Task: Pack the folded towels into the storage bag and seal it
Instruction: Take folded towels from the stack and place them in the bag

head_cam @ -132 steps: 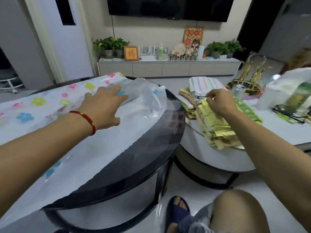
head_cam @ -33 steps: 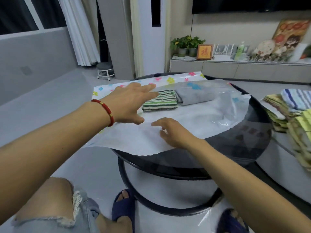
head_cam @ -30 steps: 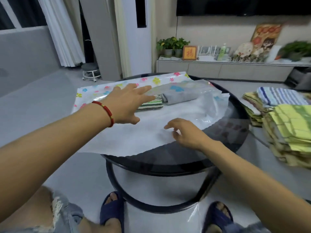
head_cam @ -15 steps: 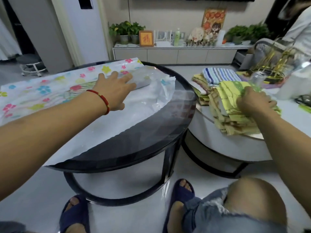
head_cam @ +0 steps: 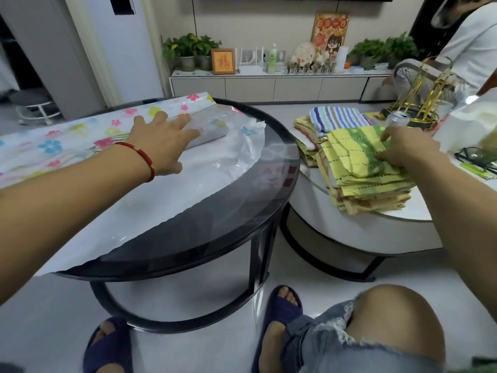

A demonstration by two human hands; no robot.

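Observation:
A clear storage bag (head_cam: 67, 146) printed with coloured flowers lies flat across the round dark glass table (head_cam: 242, 200). A grey folded towel (head_cam: 207, 131) shows through the plastic near its open end. My left hand (head_cam: 164, 141) rests flat on the bag, fingers straight, over the towels inside. On the white table (head_cam: 349, 232) to the right sits a stack of folded towels. My right hand (head_cam: 406, 149) pinches the top yellow-green towel (head_cam: 360, 157) of that stack at its right edge. A blue striped towel (head_cam: 336, 118) lies behind the stack.
A drink can (head_cam: 397, 119), a gold model (head_cam: 427, 95), glasses (head_cam: 476, 157) and a white bag (head_cam: 468, 125) crowd the white table's far side. Another person (head_cam: 468, 44) stands at the back right. My knee (head_cam: 398, 327) and slippered feet are below the tables.
My right hand left the bag's near edge, swung right to the towel stack and now pinches the top yellow-green towel. My left hand stayed pressed on the bag.

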